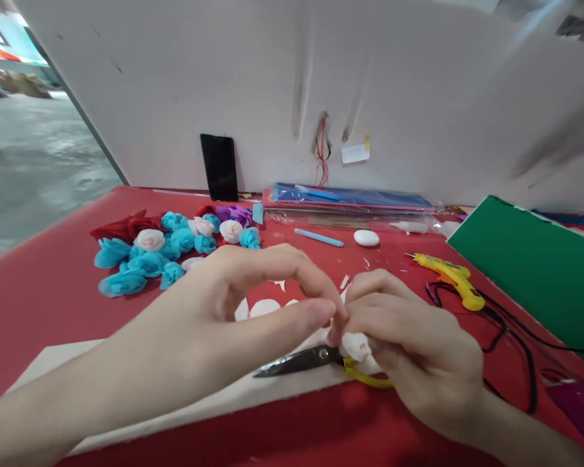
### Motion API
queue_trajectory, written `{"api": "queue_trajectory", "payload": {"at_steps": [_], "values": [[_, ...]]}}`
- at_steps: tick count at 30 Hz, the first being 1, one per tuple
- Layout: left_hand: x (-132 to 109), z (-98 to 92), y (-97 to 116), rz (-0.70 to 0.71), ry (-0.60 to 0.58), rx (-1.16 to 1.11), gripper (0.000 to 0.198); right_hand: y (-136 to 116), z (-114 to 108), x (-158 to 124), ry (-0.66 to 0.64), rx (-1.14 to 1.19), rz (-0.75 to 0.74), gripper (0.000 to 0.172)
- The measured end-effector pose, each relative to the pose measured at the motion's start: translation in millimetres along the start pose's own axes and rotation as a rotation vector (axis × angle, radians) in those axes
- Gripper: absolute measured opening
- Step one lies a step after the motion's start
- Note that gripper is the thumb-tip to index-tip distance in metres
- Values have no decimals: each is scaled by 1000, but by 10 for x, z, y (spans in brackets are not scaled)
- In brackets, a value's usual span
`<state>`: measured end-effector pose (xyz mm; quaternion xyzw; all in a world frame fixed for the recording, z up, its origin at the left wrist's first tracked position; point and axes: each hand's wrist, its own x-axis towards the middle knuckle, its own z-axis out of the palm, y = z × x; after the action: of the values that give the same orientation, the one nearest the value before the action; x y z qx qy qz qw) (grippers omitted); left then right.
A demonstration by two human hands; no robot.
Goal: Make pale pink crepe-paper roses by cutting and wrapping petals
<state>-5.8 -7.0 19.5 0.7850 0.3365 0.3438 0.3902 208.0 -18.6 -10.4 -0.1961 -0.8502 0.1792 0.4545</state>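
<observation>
My right hand is closed round a small white fabric or paper flower, its rolled petals showing below the fingers. Thumb and index finger of my left hand come together in a pinch against the right fingertips; whatever lies between them is hidden. Under both hands, scissors with dark blades and yellow handles rest on a white sheet. Several white cut petals lie just behind the left hand, partly covered by it.
Blue, white, red and purple flowers are piled at left. A yellow glue gun with a black cable lies right, beside a green board. Farther back are a blue pen, a white oval object and a phone leaning on the wall.
</observation>
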Motion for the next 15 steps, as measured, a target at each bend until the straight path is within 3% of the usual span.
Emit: {"api": "queue_trajectory", "payload": {"at_steps": [3, 9, 15], "values": [[-2, 14, 4, -24, -57, -107, 16, 95, 31, -10, -1, 168, 0, 28], [-39, 97, 10, -98, -60, -173, 10, 146, 121, -19, 5, 414, 174, 35], [-28, 110, 15, -124, -59, -121, 10, 210, 124, -21, -36, 368, 113, 34]]}}
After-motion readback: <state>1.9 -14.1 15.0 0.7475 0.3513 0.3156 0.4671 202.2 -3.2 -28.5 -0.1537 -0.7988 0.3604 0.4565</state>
